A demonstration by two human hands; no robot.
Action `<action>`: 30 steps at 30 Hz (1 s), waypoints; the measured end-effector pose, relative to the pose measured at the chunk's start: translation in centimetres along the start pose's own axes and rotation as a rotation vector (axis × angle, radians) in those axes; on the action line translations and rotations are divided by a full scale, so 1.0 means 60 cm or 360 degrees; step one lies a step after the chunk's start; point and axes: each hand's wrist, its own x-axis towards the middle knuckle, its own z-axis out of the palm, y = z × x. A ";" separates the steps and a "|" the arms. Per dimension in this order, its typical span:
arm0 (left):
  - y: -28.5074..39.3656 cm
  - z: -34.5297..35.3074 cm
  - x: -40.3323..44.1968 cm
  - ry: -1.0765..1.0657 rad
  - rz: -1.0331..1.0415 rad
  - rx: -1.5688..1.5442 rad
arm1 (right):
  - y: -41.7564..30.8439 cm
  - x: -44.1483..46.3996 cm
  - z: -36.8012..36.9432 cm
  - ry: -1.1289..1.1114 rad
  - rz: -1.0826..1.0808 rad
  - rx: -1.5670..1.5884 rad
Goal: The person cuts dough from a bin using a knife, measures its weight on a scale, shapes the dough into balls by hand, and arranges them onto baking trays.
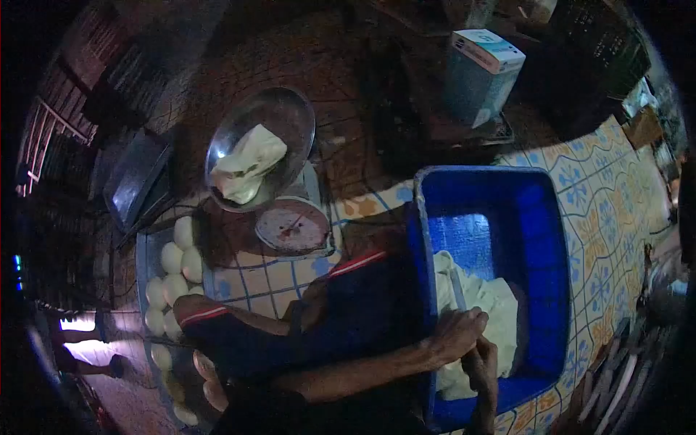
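Note:
Inside a blue tub [542, 290] lies a large mass of pale dough [504, 312]. My left hand [460, 335] reaches across from the left and is closed around a flat, light-coloured scraper or blade [458, 288], whose far end rests against the dough. Just below it, my right hand [481, 365] comes up from the bottom edge, close to the left one. Its fingers are bent together over the dough, and what they grip is hidden.
A dial scale [293, 226] carries a metal pan [297, 119] with a dough piece [250, 161]. A tray [152, 243] at left holds several dough balls [174, 288]. My legs lie between tray and tub. A rectangular tin [478, 87] stands behind; sticks [620, 384] lie at lower right.

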 end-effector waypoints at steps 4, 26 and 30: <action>-0.009 -0.012 -0.008 0.0389 0.0084 -0.0618 | -0.037 -0.086 -0.002 0.0030 0.0131 0.0139; -0.423 -0.527 -0.350 0.1741 -0.1391 0.0655 | 0.052 0.148 -0.002 0.0602 -0.0541 -0.0370; -0.472 -0.480 -0.393 0.2135 -0.1091 0.0434 | 0.079 0.155 -0.028 0.0655 -0.0504 -0.0564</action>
